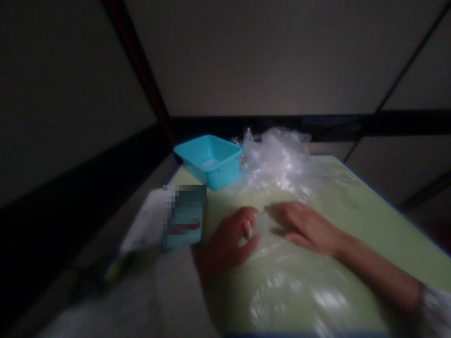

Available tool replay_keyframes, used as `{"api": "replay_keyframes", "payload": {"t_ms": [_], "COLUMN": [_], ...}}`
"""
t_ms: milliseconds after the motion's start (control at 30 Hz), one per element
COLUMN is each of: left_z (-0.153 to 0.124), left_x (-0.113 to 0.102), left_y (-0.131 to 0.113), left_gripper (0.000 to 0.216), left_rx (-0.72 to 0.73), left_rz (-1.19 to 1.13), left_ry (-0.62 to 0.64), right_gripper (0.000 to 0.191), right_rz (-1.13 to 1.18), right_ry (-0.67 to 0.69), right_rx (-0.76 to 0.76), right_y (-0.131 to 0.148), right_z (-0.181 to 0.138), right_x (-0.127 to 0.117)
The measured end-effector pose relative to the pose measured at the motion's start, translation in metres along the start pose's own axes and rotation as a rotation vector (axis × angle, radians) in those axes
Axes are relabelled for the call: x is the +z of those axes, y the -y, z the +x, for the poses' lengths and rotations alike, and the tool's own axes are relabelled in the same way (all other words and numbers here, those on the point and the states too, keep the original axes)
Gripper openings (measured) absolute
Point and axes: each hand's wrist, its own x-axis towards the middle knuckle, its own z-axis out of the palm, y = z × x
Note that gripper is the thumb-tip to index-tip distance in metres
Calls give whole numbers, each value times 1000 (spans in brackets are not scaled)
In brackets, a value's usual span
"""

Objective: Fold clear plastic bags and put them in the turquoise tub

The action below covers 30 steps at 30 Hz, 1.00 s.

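A clear plastic bag [282, 281] lies spread over the pale green table [369, 220]; its far end is bunched up [278, 159]. My left hand [225, 244] rests on the bag's left part, fingers curled and pinched together on the film. My right hand [306, 227] lies on the bag just to the right, fingers pointing left towards the left hand, thumb and fingertips close together. The picture is dim and blurred, so what sits between the fingertips stays unclear.
A turquoise plastic tub [209, 159] stands at the far left corner of the table. A teal box [183, 216] with a blurred face and a white sheet [148, 220] lie at the left edge. Dark walls surround the table.
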Motion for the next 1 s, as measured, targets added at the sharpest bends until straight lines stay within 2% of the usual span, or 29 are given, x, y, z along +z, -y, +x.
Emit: {"api": "replay_keyframes", "payload": {"t_ms": [167, 267, 400, 500, 733, 833, 1000], "left_z": [2, 1, 1, 2, 3, 2, -3], "left_x": [1, 3, 3, 2, 0, 0, -5], "left_y": [6, 8, 5, 2, 1, 1, 3], "left_gripper": [7, 16, 35, 36, 32, 32, 29], "left_rx": [-47, -32, 109, 171, 168, 183, 147], "left_rz": [107, 178, 273, 327, 339, 363, 521], "left_ry": [-38, 62, 244, 302, 317, 308, 137], "right_gripper": [54, 53, 52, 53, 55, 45, 37], "right_rz": [-6, -12, 8, -3, -69, -112, -196], "right_ry": [21, 23, 15, 11, 54, 59, -10], "right_rx": [-4, 0, -18, -15, 64, 158, 320], "right_y": [-2, -3, -3, -3, -9, -16, -31], "right_z": [0, -1, 0, -1, -1, -4, -15], "right_x": [1, 1, 2, 3, -4, -14, -30]}}
